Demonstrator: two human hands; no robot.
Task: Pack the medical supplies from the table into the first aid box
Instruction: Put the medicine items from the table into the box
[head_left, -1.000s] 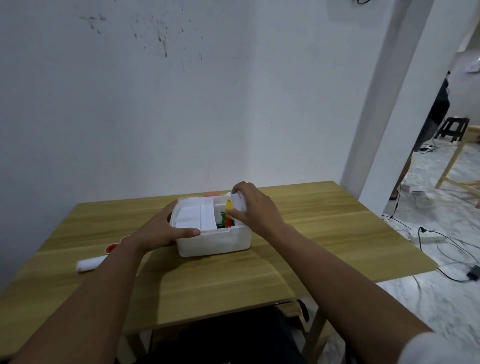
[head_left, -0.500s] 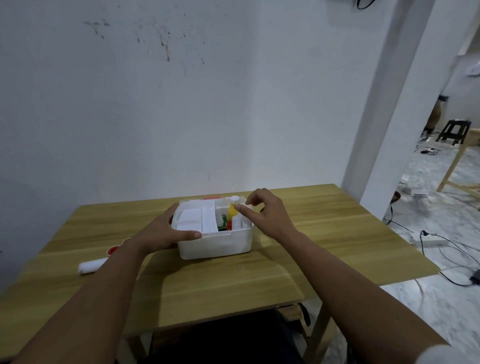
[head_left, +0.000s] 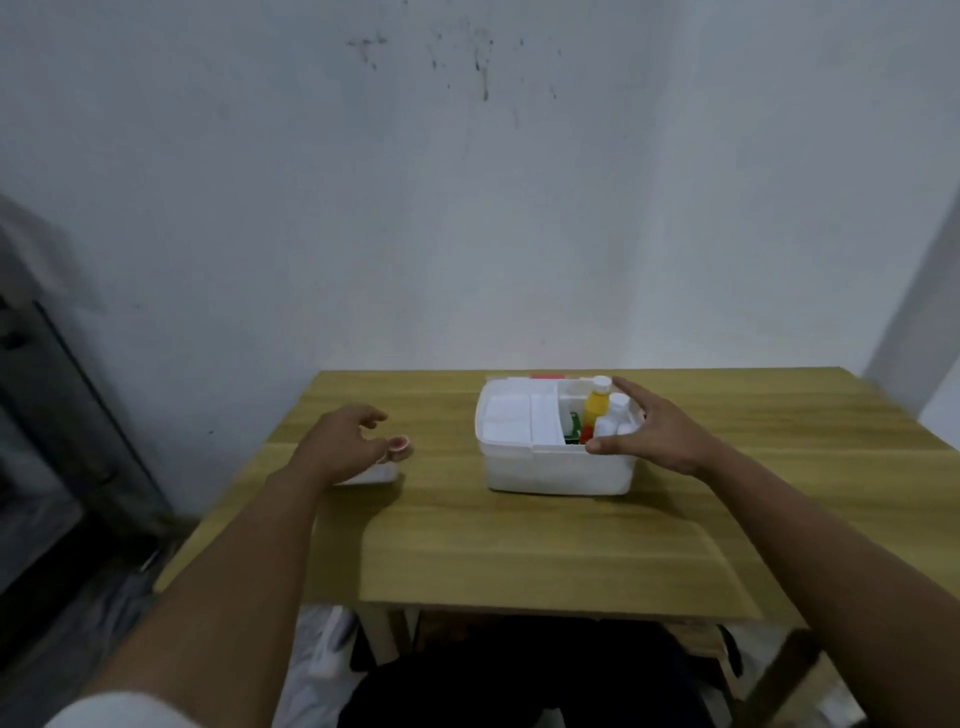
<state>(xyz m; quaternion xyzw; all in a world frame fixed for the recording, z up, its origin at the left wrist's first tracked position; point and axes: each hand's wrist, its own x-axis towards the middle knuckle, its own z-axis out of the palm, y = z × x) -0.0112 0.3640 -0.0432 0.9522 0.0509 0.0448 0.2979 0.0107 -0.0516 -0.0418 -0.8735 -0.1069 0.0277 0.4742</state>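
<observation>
A white first aid box (head_left: 556, 470) stands open on the wooden table (head_left: 519, 545). Inside it are white packs on the left, a yellow bottle (head_left: 596, 405) with a white cap, a white bottle (head_left: 615, 413) and small green and red items. My right hand (head_left: 649, 428) rests open against the box's right rim, thumb on the front edge. My left hand (head_left: 343, 444) hovers open at the table's left, just above a white roll (head_left: 371, 474) and beside a small red-and-white round item (head_left: 400, 444).
A pale wall stands right behind the table. A dark cabinet or frame (head_left: 57, 441) is on the left beyond the table edge. The table's left edge lies close to my left hand.
My left hand let go of the box and moved left over the white roll. My right hand released the white bottle into the box. The camera has turned left.
</observation>
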